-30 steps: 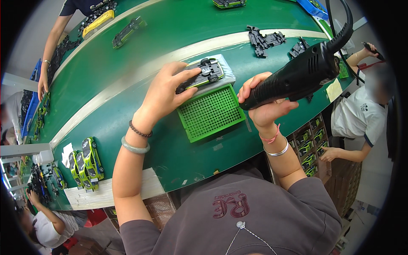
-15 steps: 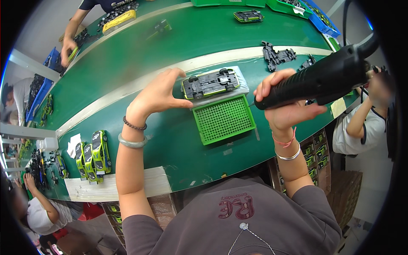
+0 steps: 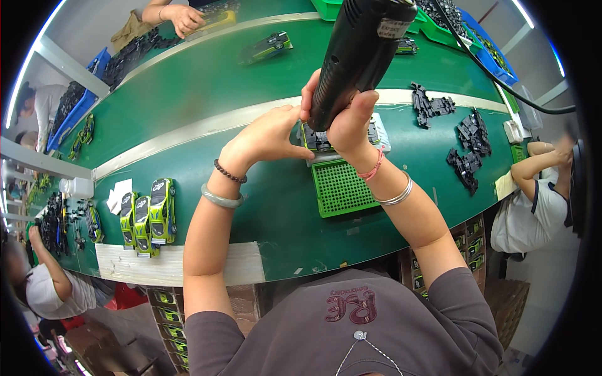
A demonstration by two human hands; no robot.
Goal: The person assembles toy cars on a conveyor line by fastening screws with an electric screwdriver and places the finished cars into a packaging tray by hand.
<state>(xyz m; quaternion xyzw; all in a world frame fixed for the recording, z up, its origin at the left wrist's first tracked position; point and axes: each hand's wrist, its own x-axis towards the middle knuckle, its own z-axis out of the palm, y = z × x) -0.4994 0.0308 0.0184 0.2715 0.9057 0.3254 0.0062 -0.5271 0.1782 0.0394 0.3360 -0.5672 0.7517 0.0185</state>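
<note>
My right hand (image 3: 351,119) is closed round a black electric screwdriver (image 3: 360,53), its tip hidden behind the hand. It is held over an upside-down toy car (image 3: 313,139) with a black underside. My left hand (image 3: 266,135) grips the car's left end, thumb on the near side and fingers on the far side. Under the car is a pale pad (image 3: 383,139). A green perforated basket (image 3: 342,191) sits just nearer to me; any screws in it are too small to make out.
Several black chassis parts (image 3: 473,133) lie to the right. Finished-looking green toy cars (image 3: 163,210) stand at the left. Beyond the white strip another car (image 3: 276,44) lies on the green surface. A co-worker's hand (image 3: 185,20) is at the far side. A black cable (image 3: 501,84) hangs at right.
My right hand has swung the screwdriver from right of the basket up and left, over the car. The left hand has closed in on the car's end. A car beyond the strip has shifted right.
</note>
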